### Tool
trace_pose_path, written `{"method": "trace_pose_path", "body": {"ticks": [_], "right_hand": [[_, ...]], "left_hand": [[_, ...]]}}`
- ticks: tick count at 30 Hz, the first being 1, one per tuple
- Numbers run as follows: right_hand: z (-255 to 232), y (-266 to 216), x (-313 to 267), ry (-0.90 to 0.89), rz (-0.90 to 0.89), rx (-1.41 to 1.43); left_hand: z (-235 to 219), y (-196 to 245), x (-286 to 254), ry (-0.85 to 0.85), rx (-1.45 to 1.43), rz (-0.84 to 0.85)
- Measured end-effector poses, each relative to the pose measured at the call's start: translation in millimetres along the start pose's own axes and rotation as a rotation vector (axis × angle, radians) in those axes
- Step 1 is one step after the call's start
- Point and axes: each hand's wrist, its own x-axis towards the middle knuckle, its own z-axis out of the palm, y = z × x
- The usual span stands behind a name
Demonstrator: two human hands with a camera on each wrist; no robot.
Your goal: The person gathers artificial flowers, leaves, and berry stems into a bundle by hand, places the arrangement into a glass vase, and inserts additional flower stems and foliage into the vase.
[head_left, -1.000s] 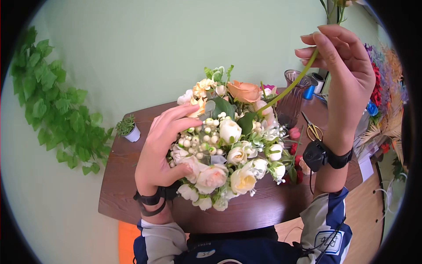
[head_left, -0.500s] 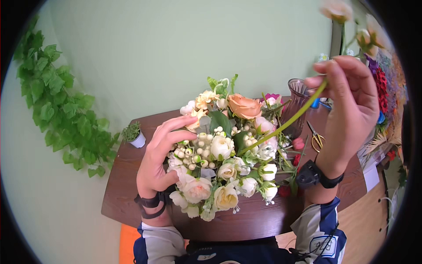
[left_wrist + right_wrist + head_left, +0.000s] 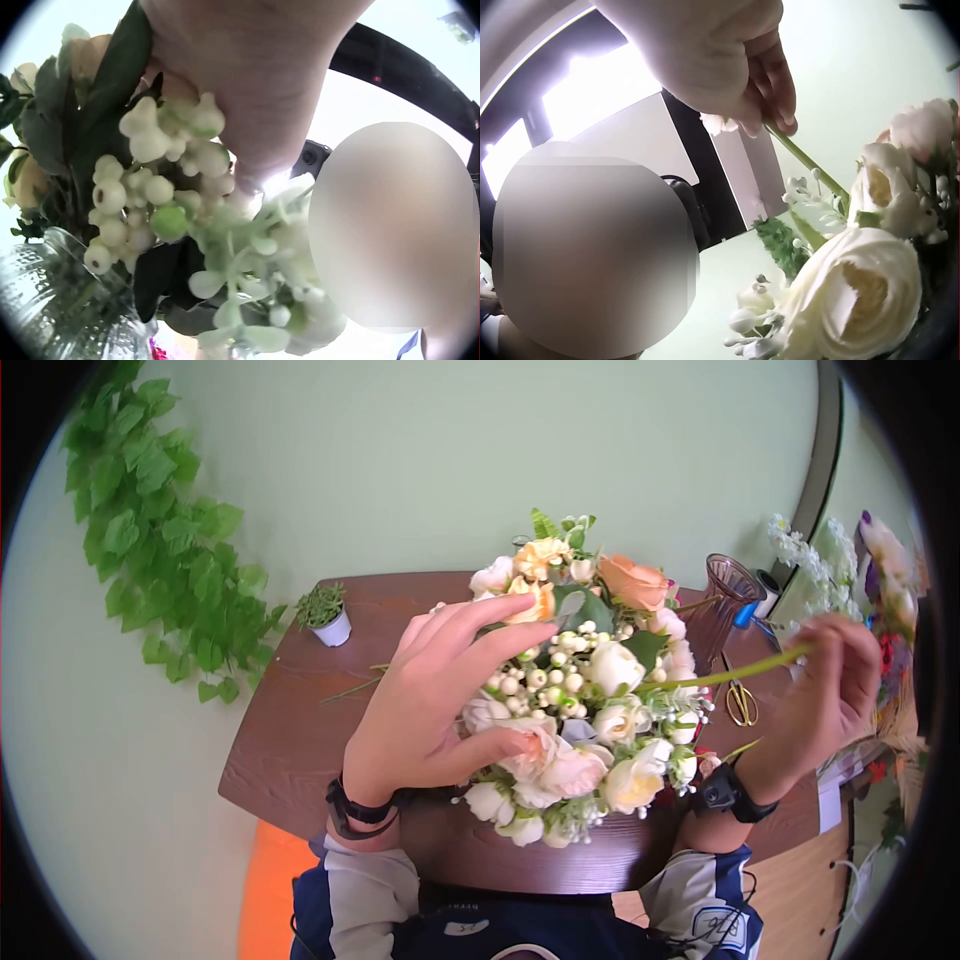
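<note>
A full bouquet of cream, white and peach flowers (image 3: 615, 668) stands at the middle of the table, its base in a clear glass vase (image 3: 64, 300). The left hand (image 3: 430, 705) lies against the bouquet's left side, fingers spread over the blooms and thumb at a pale pink flower (image 3: 535, 745). White berries (image 3: 142, 191) hang below that palm in the left wrist view. On the right, the right hand (image 3: 832, 685) pinches a green flower stem (image 3: 735, 672) that slants down into the bouquet, its lower end hidden among blooms. Blurred pale blooms (image 3: 890, 560) show beyond this hand.
Behind the bouquet's right side stands a tinted ribbed vase (image 3: 728, 595), with gold-handled scissors (image 3: 740, 702) in front. A small potted plant (image 3: 328, 618) sits at the table's (image 3: 290, 745) back left. Ivy (image 3: 150, 540) hangs on the wall.
My right hand has come down and a little outward, tipping the stem closer to level. The left hand stays at the bouquet's side while the head view has shifted.
</note>
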Motion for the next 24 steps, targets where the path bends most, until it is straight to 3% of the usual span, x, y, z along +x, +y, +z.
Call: {"method": "trace_pose_path", "body": {"ticks": [3,4,6,9,11,14,17,18,21,23,24], "right_hand": [[-45.2,7.4,4.6,0.248,-0.137,-0.055],[-49.1,6.2,4.2,0.408,-0.165,-0.100],[-55.9,-4.3,3.5,0.559,-0.207,-0.166],[-49.0,-20.1,-1.4,0.479,-0.217,-0.032],[-42.5,-24.7,-6.7,0.489,-0.218,-0.145],[-44.0,-23.1,-16.8,0.044,0.015,0.387],[-19.7,-19.8,-23.0,-0.066,0.077,0.445],[1.5,-21.7,-20.9,0.046,-0.074,0.267],[21.4,-41.6,-0.1,0.054,-0.228,0.218],[21.2,-63.3,13.6,0.109,-0.194,0.266],[19.1,-72.6,22.4,0.189,-0.217,0.239]], "left_hand": [[-10.1,-7.6,-5.7,0.029,-0.056,0.007],[-14.0,-13.4,-9.0,0.075,-0.040,-0.009],[-17.9,-17.9,-13.2,0.211,-0.043,-0.027],[-24.6,-15.9,-17.9,0.278,0.012,-0.192],[-22.1,-12.6,-16.3,0.376,-0.005,-0.177],[-23.3,3.0,-16.1,0.441,-0.025,-0.180],[-27.8,13.3,-23.6,0.360,-0.125,-0.166],[-26.7,14.5,-24.7,0.373,-0.165,-0.122],[-30.3,21.1,-30.2,0.288,-0.207,-0.129],[-32.4,21.3,-31.8,0.281,-0.214,-0.131],[-32.8,17.1,-33.9,0.172,-0.216,-0.120]]}}
